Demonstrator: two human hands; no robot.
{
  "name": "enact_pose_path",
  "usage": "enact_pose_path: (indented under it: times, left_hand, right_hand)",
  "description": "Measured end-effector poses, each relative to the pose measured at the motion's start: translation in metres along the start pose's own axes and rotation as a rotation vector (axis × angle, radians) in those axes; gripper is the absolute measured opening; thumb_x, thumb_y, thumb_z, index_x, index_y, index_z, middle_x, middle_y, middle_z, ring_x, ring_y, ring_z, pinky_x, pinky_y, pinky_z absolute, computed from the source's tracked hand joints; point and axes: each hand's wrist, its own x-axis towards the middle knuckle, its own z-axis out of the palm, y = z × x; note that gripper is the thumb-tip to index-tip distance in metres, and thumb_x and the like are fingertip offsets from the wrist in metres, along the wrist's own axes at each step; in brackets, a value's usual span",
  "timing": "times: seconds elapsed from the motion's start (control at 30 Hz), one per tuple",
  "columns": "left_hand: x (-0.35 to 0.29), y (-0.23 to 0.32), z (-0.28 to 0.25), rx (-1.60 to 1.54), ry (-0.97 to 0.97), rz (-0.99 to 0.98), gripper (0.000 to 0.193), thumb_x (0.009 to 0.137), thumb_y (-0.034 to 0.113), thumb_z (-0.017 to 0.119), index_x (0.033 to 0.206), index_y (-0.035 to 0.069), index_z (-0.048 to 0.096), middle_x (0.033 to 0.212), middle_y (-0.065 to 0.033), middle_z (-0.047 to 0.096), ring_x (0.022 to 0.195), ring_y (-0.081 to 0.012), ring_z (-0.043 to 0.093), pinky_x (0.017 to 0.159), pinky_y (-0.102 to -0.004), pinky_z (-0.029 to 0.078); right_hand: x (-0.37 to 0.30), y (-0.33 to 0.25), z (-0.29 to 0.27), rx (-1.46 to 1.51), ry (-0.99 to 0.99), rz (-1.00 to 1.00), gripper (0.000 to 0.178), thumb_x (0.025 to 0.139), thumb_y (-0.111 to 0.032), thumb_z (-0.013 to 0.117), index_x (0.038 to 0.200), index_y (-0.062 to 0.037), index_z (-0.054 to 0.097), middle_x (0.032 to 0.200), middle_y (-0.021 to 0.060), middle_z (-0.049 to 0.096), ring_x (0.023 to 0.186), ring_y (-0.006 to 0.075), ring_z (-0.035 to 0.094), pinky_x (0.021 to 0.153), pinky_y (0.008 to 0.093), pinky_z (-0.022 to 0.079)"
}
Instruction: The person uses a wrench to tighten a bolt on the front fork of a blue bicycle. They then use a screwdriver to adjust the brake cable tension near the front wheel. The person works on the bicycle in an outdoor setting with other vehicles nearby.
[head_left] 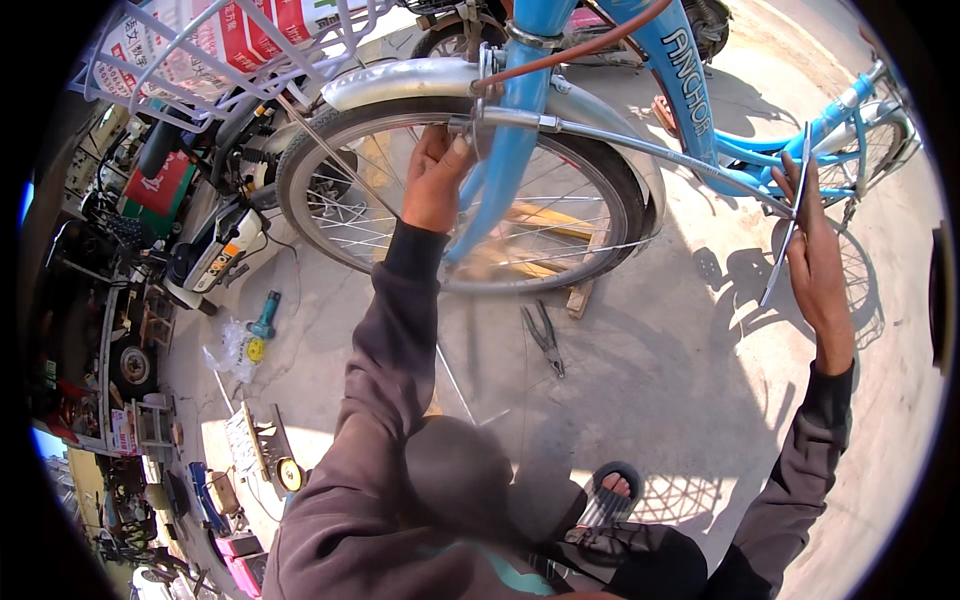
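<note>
A blue bicycle (pixel 515 165) stands in front of me, its front wheel (pixel 625 205) under a silver mudguard (pixel 400 82). My left hand (pixel 436 180) is closed at the top of the fork, between wheel and mudguard; what its fingers grip there is hidden. A long silver T-handle wrench (pixel 640 150) runs from the fork out to the right. At its crossbar is my right hand (pixel 815 250), fingers fairly straight and lying on both sides of the bar. Pliers (pixel 545 340) lie on the ground below the wheel.
A white wire basket (pixel 180 75) holding a printed bag hangs over the wheel. Left on the ground are a teal power tool (pixel 265 315) and a clear plastic bag (pixel 238 350). Parked scooters (pixel 215 255) line the left side. A wooden block (pixel 582 298) touches the wheel area.
</note>
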Motion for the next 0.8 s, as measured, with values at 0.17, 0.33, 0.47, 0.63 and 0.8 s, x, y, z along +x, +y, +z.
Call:
enact_pose_path:
  times: [0.17,0.33,0.47,0.63,0.8]
  left_hand:
    - [0.001,0.003,0.005,-0.078,0.003,0.025,0.057,0.095,0.013,0.068,0.145,0.005,0.042,0.130,-0.0031,0.059,0.117,-0.0170,0.060,0.101,-0.0310,0.048]
    - [-0.002,0.006,0.008,-0.026,0.088,-0.003,0.043,0.097,0.010,0.064,0.137,0.006,0.049,0.123,-0.0030,0.062,0.112,-0.0133,0.061,0.097,-0.0297,0.050]
    - [-0.003,0.003,0.008,-0.006,0.101,-0.022,0.038,0.099,0.013,0.063,0.134,0.006,0.051,0.123,-0.0040,0.062,0.113,-0.0154,0.061,0.099,-0.0317,0.049]
    - [-0.007,0.001,0.001,0.052,0.151,-0.025,0.041,0.098,0.021,0.066,0.134,0.006,0.052,0.126,-0.0055,0.062,0.119,-0.0195,0.058,0.106,-0.0363,0.044]
    - [-0.003,0.003,0.008,0.158,0.214,-0.030,0.039,0.099,0.024,0.064,0.132,0.005,0.053,0.125,-0.0054,0.063,0.118,-0.0202,0.059,0.104,-0.0362,0.045]
  right_hand:
    - [0.004,0.012,0.016,-0.078,0.007,-0.116,0.091,0.090,-0.007,0.065,0.162,-0.0159,0.009,0.163,0.0124,0.027,0.146,0.0337,0.035,0.119,0.0505,0.032]
    - [0.028,0.024,0.037,-0.277,0.565,-0.347,0.062,0.101,-0.059,0.041,0.149,-0.0204,0.046,0.163,0.0164,0.027,0.148,0.0384,0.030,0.117,0.0551,0.033]
    - [0.037,0.034,0.036,-0.309,0.473,-0.482,0.042,0.105,-0.041,0.045,0.135,-0.0160,0.061,0.148,0.0118,0.052,0.143,0.0337,0.041,0.117,0.0535,0.034]
    - [0.037,0.042,0.039,-0.445,0.290,-0.618,0.031,0.103,-0.016,0.052,0.131,-0.0088,0.063,0.128,0.0128,0.066,0.128,0.0351,0.058,0.116,0.0536,0.036]
    - [0.039,0.030,0.038,-0.289,0.326,-0.576,0.027,0.091,-0.011,0.067,0.117,-0.0033,0.069,0.081,0.0097,0.061,0.091,0.0264,0.064,0.114,0.0534,0.040]
